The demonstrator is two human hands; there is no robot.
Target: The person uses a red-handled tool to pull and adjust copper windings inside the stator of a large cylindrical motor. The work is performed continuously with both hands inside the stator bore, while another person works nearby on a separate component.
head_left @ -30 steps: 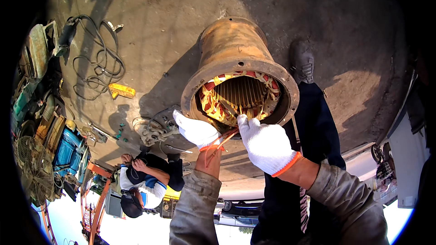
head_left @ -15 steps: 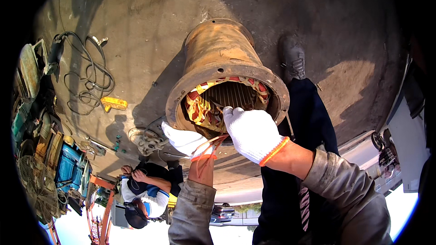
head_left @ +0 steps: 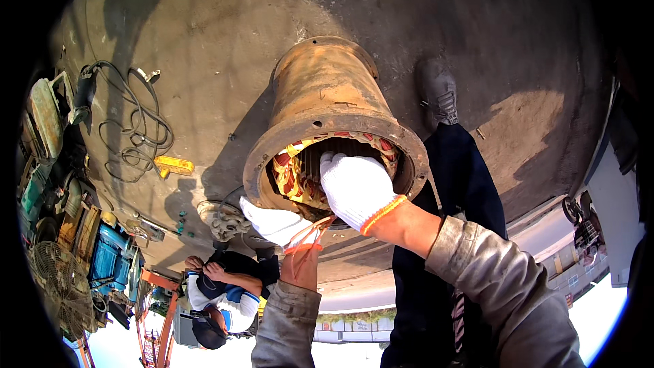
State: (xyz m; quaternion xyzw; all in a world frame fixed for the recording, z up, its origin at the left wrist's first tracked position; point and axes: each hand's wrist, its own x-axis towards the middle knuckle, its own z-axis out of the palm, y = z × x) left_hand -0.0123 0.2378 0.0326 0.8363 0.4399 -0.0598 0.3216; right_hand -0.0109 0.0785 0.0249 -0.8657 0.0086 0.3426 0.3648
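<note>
A rusty flanged cylindrical motor housing (head_left: 327, 82) lies on its side before me. Inside its open end is a ring of red-and-yellow wrapped windings (head_left: 289, 174) around dark slots. My gloved right hand (head_left: 354, 187) reaches into the opening with curled fingers; what they hold is hidden. My gloved left hand (head_left: 272, 221) rests at the lower-left rim with fingers stretched out, and thin reddish lead wires (head_left: 306, 238) cross its wrist.
Coiled cable (head_left: 136, 129), a yellow control box (head_left: 174, 165) and a hoist-like bundle (head_left: 225, 221) lie left. Machinery, including a fan (head_left: 58, 279) and blue unit (head_left: 112, 255), lines that edge. A co-worker (head_left: 225, 293) is at lower left. My shoe (head_left: 439, 88) is right of the housing.
My right hand has moved up and left, deeper into the opening, hiding more of the slots. The housing and my left hand appear further left in the view, which has shifted.
</note>
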